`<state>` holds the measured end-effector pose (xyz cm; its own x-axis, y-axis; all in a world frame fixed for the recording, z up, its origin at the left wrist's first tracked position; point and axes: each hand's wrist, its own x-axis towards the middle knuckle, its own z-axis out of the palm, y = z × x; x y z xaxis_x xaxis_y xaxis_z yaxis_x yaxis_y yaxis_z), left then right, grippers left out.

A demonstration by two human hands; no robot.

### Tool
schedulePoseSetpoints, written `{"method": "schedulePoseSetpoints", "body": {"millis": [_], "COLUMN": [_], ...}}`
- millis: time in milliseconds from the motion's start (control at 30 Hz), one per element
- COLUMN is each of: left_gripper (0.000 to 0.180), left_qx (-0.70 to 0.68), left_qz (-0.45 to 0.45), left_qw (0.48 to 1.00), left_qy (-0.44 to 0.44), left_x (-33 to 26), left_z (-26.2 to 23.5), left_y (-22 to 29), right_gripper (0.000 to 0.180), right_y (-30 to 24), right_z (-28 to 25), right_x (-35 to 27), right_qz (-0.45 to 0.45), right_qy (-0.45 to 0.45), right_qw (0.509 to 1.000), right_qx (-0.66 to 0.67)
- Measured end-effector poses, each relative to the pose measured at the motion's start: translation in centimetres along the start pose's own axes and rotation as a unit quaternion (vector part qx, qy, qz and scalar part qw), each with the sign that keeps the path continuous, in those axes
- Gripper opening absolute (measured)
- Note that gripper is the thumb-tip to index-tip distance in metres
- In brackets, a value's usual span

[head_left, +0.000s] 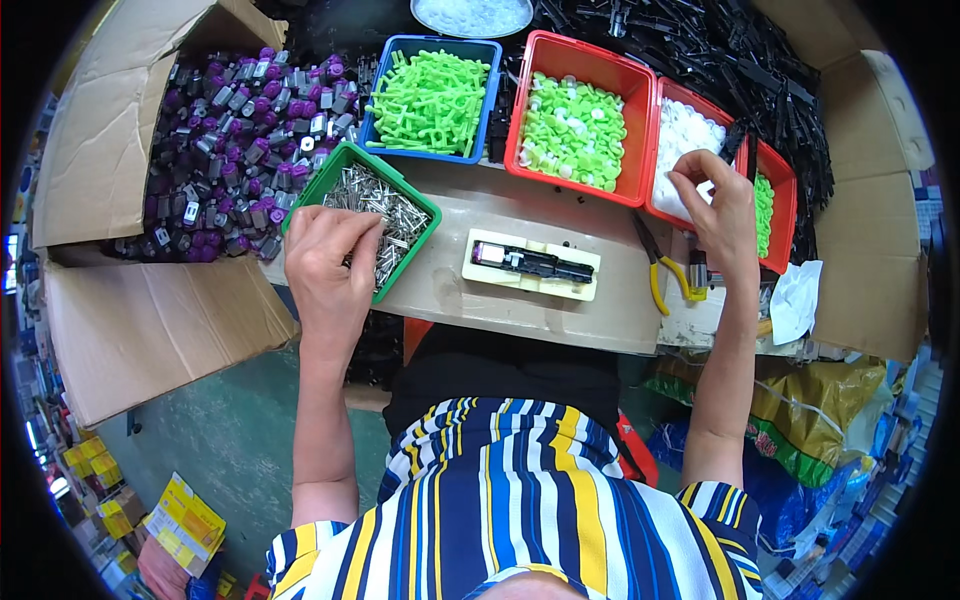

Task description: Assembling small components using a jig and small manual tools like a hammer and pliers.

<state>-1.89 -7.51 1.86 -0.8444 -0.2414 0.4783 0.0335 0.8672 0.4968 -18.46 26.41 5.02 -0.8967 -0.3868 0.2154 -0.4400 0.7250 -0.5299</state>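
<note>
Works at brown table. Over red bin of white parts, holds right hand with thumb and forefinger curled close together; cannot tell whether pinching a part. Over green bin of metal pins, holds left hand with fingers bunched downward; cannot tell grip with fingertips partly hidden. On table between both hands, has cream tray. In tray, has long black assembly with whitish block at left end.
</note>
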Motion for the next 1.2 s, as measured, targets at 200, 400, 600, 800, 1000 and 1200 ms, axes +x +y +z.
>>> {"method": "schedulePoseSetpoints", "body": {"millis": [200,400,600,800,1000,1200], "left_gripper": [0.013,0.021,0.029,0.033,0.031,0.030], "left_qx": [-0.055,-0.167,-0.124,-0.070,-0.046,-0.024], "left_qz": [0.001,0.112,0.204,0.239,0.236,0.246], "left_qw": [0.998,0.978,0.966,0.965,0.968,0.966], "left_qy": [0.027,0.059,0.103,0.088,0.078,0.080], "left_x": [-0.6,-1.8,-2.6,-3.2,-3.6,-3.7], "left_z": [0.1,2.2,3.0,3.0,3.0,2.9], "left_y": [1.6,6.5,7.0,7.1,7.1,6.7], "right_gripper": [0.006,0.008,0.010,0.009,0.009,0.010], "right_y": [-4.7,-8.7,-9.9,-10.0,-9.9,-10.0], "right_z": [3.3,6.6,7.9,7.6,7.5,7.7], "right_x": [-2.4,-5.0,-6.8,-7.1,-7.2,-7.2], "right_qz": [0.078,0.091,0.104,0.097,0.098,0.094], "right_qy": [-0.089,-0.118,-0.093,-0.074,-0.072,-0.065], "right_qw": [0.930,0.879,0.839,0.846,0.849,0.854], "right_qx": [0.347,0.454,0.525,0.519,0.515,0.507]}}
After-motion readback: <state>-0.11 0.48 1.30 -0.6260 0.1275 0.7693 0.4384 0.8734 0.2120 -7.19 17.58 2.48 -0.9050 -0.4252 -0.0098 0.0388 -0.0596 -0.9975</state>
